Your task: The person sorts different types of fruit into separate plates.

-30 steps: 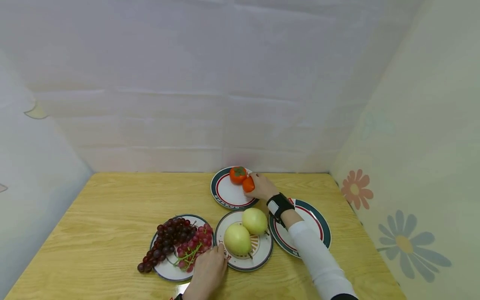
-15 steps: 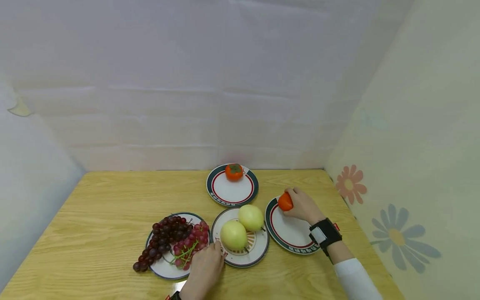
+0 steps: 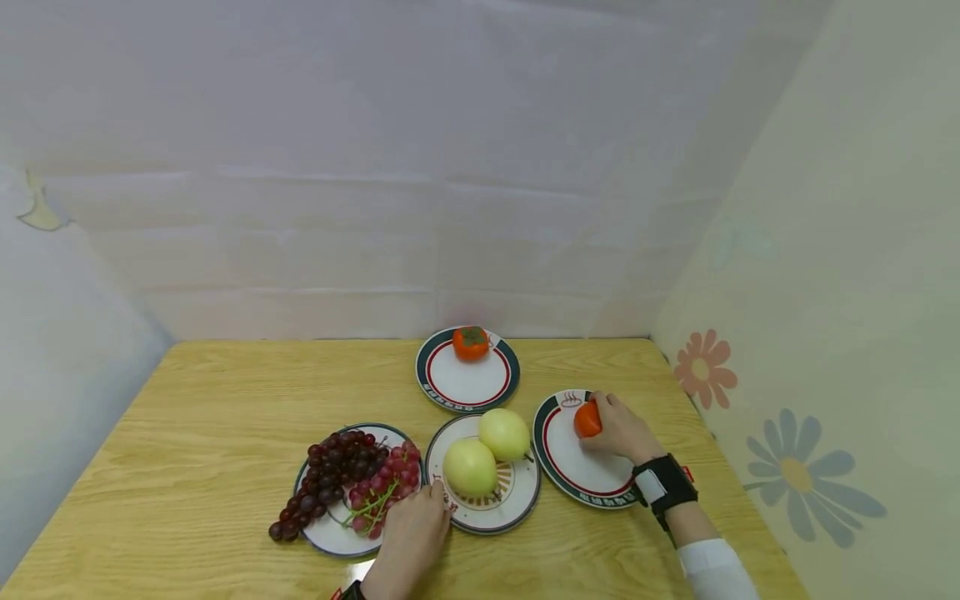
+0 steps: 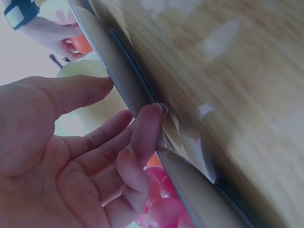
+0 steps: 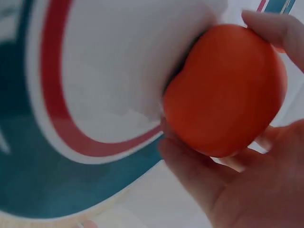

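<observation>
My right hand [image 3: 621, 429] holds an orange persimmon [image 5: 228, 90] between thumb and fingers, low over the white plate [image 3: 577, 467] with green and red bands at the right. In the right wrist view the persimmon lies right against the plate's surface, fingertips beside it. My left hand [image 3: 412, 529] is at the near left rim of the middle plate [image 3: 517, 504], which bears two yellow-green pears [image 3: 470, 468]. Its thumb and curled fingers [image 4: 147, 126] meet at that rim in the left wrist view. Close beside it lie red grapes [image 3: 382, 487].
Another persimmon [image 3: 471, 343] sits on the back plate [image 3: 468, 387]. At the left, a plate [image 3: 337, 542] carries red grapes and dark grapes [image 3: 330, 475], some hanging over its rim onto the wooden table [image 3: 187, 467]. Walls with printed flowers [image 3: 705, 371] enclose the table.
My right hand has taken one persimmon from the back plate and moved right and nearer, down to the right plate. My left hand has stayed at the pear plate's rim.
</observation>
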Motion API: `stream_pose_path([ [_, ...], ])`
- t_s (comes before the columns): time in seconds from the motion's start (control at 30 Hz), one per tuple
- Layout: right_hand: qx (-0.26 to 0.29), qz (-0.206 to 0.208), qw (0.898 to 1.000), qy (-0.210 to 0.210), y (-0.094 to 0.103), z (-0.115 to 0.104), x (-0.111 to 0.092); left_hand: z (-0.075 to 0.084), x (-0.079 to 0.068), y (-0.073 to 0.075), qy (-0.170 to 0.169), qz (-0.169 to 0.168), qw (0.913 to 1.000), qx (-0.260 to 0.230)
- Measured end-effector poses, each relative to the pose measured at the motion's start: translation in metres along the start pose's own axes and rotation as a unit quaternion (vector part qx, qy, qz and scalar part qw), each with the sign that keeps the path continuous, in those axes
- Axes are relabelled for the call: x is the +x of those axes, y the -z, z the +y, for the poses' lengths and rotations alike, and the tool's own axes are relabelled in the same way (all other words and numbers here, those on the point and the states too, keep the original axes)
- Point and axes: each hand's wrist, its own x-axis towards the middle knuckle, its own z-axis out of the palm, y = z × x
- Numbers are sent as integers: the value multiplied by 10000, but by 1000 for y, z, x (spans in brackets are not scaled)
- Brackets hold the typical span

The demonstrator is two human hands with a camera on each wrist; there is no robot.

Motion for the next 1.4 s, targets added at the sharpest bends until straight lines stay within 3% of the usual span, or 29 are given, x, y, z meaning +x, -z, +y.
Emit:
stream_pose_path([
  [0.1,-63,-84,9999,42,6,-9,4,0,1,0,-17,-27,10000,2],
  [0.23,-5,209,9984,532,21,-44,19,-1,1,1,24,-59,10000,9],
  [0.47,-84,792,9813,1750,31,-120,77,4,3,2,110,-360,9992,-117],
  [0.6,-317,724,9783,1915,23,-143,107,8,4,2,34,-413,9991,-99],
  [0.83,-542,408,9855,1557,-3,-150,144,12,3,1,-26,-472,9989,-43],
  [1.07,-490,347,9884,1392,-19,-157,158,10,2,1,-16,-438,9990,38],
  [1.23,-238,365,9898,1353,-19,-162,162,6,3,1,64,-513,9986,74],
  [1.4,-79,480,9821,1819,0,-162,148,1,4,0,99,-439,9990,78],
])
